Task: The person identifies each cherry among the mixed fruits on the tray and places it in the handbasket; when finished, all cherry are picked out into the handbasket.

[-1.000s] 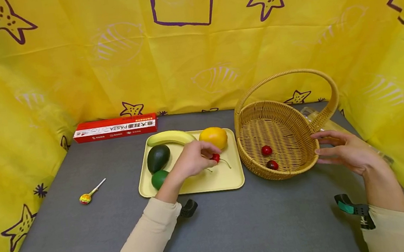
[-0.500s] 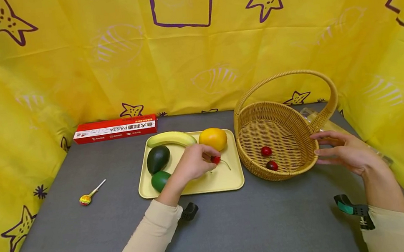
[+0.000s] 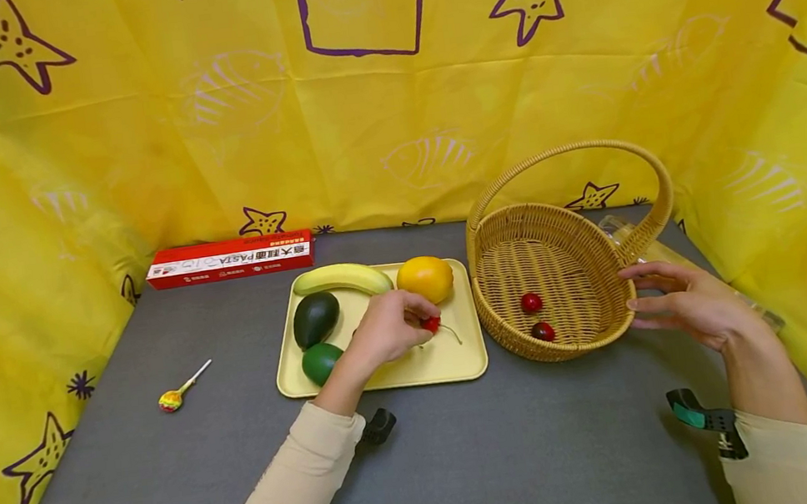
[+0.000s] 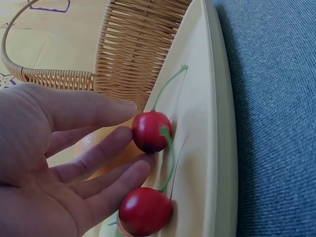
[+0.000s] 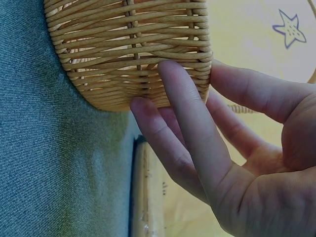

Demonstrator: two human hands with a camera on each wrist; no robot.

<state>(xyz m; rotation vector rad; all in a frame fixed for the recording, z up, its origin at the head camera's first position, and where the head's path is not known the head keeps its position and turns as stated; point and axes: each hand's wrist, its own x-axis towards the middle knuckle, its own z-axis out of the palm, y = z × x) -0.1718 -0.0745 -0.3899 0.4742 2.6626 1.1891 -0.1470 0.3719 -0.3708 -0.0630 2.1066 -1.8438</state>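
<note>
My left hand [image 3: 387,327] reaches over a cream tray [image 3: 462,362], its thumb and fingertips pinching a red cherry [image 4: 151,131] with a green stem. A second cherry [image 4: 144,211] lies on the tray below those fingers, mostly hidden by the hand in the head view. At the right stands a wicker basket [image 3: 496,329] with a tall handle and two cherries [image 3: 531,303] on its bottom. My right hand [image 3: 693,305] holds the basket's right side near the rim; in the right wrist view, two fingertips [image 5: 173,74] press on the woven outer wall.
A banana [image 3: 342,278], a dark avocado [image 3: 317,320], a green fruit [image 3: 321,364] and a yellow-orange fruit [image 3: 425,279] share the tray. Behind it lies a red pasta box [image 3: 230,259]. A lollipop [image 3: 174,398] rests at left. A long clear package [image 3: 656,250] lies behind the basket.
My left hand's fingertips have come slightly nearer to me at the cherry. My right hand stays on the basket, and the other things have not moved.
</note>
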